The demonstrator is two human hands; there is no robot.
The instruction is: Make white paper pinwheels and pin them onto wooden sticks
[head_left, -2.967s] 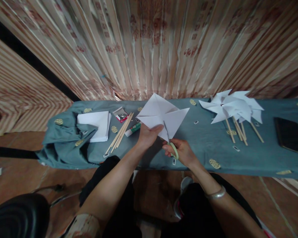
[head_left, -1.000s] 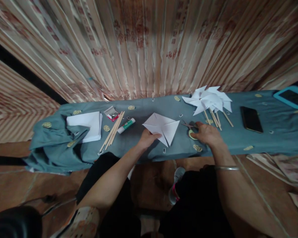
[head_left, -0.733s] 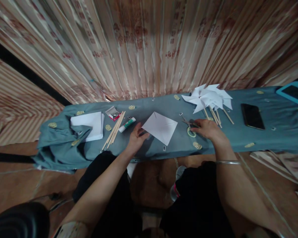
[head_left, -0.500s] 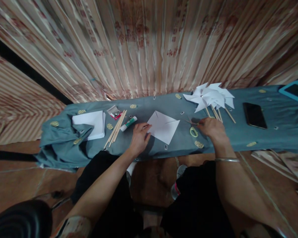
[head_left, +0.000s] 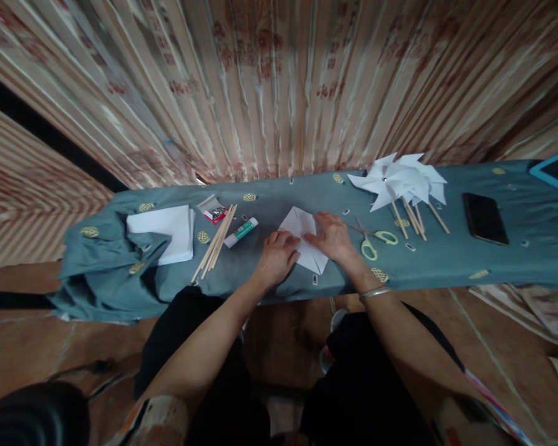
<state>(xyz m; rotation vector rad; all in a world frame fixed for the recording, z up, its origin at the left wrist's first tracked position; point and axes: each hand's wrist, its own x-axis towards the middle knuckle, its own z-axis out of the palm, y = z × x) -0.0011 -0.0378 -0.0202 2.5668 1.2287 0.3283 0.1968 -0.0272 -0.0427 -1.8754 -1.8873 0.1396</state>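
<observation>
While hands (head_left: 278,259) touch paper (head_left: 312,257), corner (head_left: 296,212) points toward curtain (head_left: 279,118).

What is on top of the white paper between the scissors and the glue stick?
The left hand and right hand touch the paper from above. The parts they cover cannot be seen.

A patterned curtain (head_left: 297,93) hangs behind the cloth-covered table (head_left: 446,263). A dark phone (head_left: 485,218) and blue-framed device (head_left: 557,173) lie toward the table's right.
</observation>
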